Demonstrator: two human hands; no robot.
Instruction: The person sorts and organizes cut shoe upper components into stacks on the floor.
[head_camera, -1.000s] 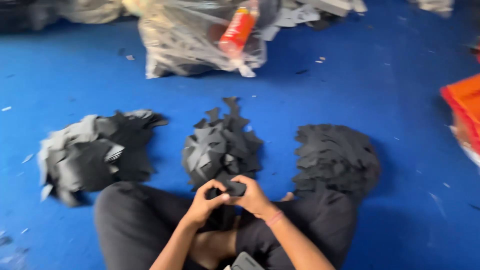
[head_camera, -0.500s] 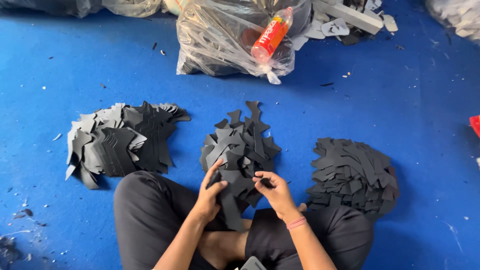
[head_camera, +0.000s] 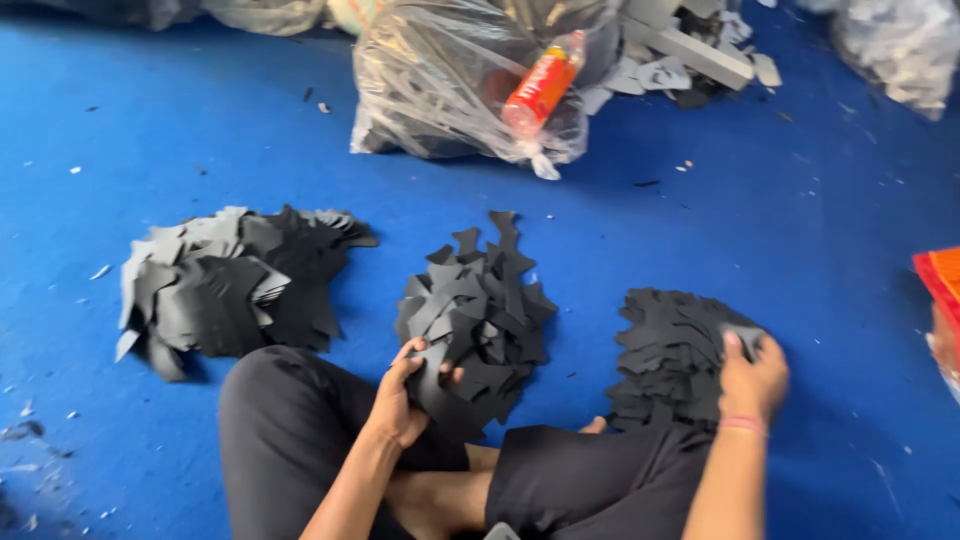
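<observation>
I sit cross-legged on a blue floor with three heaps of dark cut-out pieces before me. My left hand (head_camera: 405, 392) grips the near edge of the middle heap (head_camera: 480, 320), thumb over a black piece. My right hand (head_camera: 752, 378) rests on the right heap (head_camera: 670, 350), a neat stack of black pieces, with its fingers pressing a small black piece onto the top. The left heap (head_camera: 230, 285) of grey and black pieces lies apart from both hands.
A clear plastic bag (head_camera: 450, 90) with an orange bottle (head_camera: 540, 85) on it lies beyond the heaps. Grey offcuts (head_camera: 690, 55) are scattered at the back right. An orange object (head_camera: 940, 285) sits at the right edge. Small scraps dot the floor.
My right hand has left the middle heap and moved right onto the right stack with a black piece. The left hand stays at the middle heap. The camera view has shifted slightly.
</observation>
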